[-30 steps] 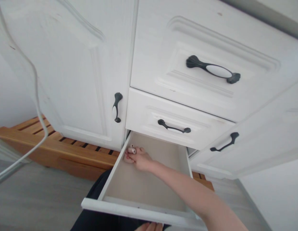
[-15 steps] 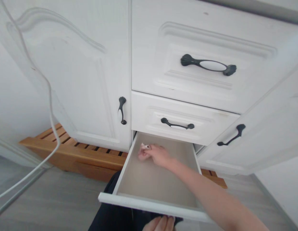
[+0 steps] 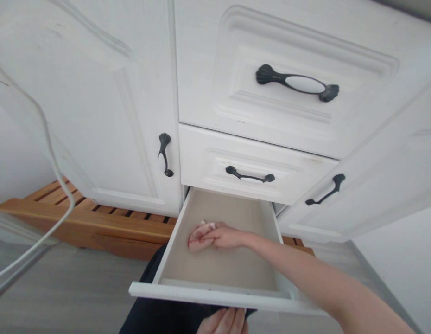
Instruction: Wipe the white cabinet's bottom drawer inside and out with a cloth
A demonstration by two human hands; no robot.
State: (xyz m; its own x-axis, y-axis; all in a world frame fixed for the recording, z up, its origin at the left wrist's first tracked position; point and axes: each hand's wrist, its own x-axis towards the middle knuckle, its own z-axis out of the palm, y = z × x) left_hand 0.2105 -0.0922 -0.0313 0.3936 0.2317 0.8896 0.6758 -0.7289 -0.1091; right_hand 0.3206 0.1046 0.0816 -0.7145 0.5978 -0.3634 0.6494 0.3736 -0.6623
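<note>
An open white drawer juts out at the bottom of the cabinet, its beige inside holding only my right hand and a cloth. My right hand reaches in over the drawer's right side, its fingers closed on a pinkish cloth pressed to the drawer floor near the left wall. Under the front edge, my left hand is curled round the drawer's dark handle; only its fingers show, and the handle is mostly hidden.
Two shut drawers with dark handles sit above the open one. Cabinet doors flank them. A slatted wooden rack runs along the base. A white cable hangs at the left. My dark-clothed leg is below the drawer.
My right hand has moved the cloth along the drawer floor toward the front, and more of the cloth shows. The view has shifted slightly. My left hand stays at the handle.
</note>
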